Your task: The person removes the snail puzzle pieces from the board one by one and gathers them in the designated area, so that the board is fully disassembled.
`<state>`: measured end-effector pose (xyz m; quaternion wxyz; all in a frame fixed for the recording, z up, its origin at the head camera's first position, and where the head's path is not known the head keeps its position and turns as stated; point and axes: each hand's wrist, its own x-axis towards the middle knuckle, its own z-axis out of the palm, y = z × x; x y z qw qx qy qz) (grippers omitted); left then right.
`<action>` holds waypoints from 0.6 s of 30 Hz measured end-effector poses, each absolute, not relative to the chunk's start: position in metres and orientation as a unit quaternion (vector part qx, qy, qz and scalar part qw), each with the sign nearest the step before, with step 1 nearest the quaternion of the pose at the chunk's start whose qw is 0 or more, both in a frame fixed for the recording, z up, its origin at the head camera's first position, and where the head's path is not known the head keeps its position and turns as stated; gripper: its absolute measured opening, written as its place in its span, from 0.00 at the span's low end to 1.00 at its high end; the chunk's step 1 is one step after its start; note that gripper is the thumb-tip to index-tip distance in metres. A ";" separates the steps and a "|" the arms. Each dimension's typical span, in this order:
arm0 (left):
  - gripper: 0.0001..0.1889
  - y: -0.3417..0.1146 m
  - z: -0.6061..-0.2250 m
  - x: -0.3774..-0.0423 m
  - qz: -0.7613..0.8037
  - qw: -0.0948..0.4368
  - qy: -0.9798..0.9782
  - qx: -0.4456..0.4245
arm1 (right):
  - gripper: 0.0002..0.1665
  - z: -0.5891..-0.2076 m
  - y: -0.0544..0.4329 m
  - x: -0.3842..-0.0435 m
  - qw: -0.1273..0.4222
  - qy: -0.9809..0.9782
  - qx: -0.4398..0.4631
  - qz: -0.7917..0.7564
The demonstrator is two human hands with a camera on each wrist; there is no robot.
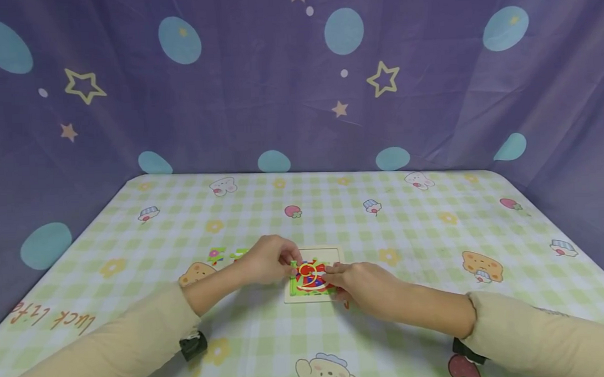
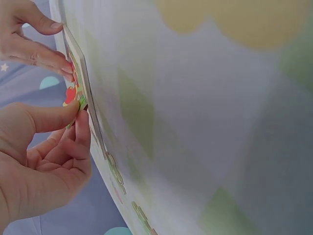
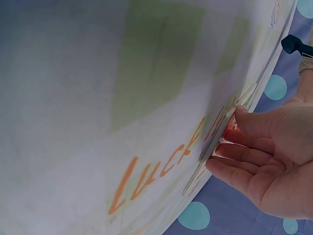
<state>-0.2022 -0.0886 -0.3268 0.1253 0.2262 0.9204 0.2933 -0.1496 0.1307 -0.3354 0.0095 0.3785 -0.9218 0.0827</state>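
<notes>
A small square jigsaw puzzle board with a pale rim and red, green and yellow pieces lies on the table. My left hand is at its left side and pinches a green-edged puzzle piece between thumb and fingers, seen in the left wrist view. From the right, my right hand reaches over the board with its fingers mostly straight and touching the pieces. Its thumb rests at the board's edge in the right wrist view. The hands cover parts of the board's left and right sides.
Loose puzzle pieces lie on the checked tablecloth left of the board, partly behind my left forearm. A purple curtain with stars and blue ovals hangs behind the table. Dark straps show at both sleeves.
</notes>
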 end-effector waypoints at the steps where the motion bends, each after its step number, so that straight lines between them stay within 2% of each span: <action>1: 0.05 -0.088 -0.327 -0.202 0.291 0.123 0.921 0.228 | 0.25 -0.335 0.131 -0.150 0.010 -0.922 0.379 0.083; 11: 0.09 -0.085 -0.330 -0.196 0.286 0.080 0.924 0.241 | 0.25 -0.334 0.131 -0.149 -0.001 -0.921 0.379 0.087; 18: 0.10 -0.081 -0.330 -0.192 0.288 0.070 0.926 0.235 | 0.24 -0.334 0.131 -0.150 -0.005 -0.921 0.380 0.083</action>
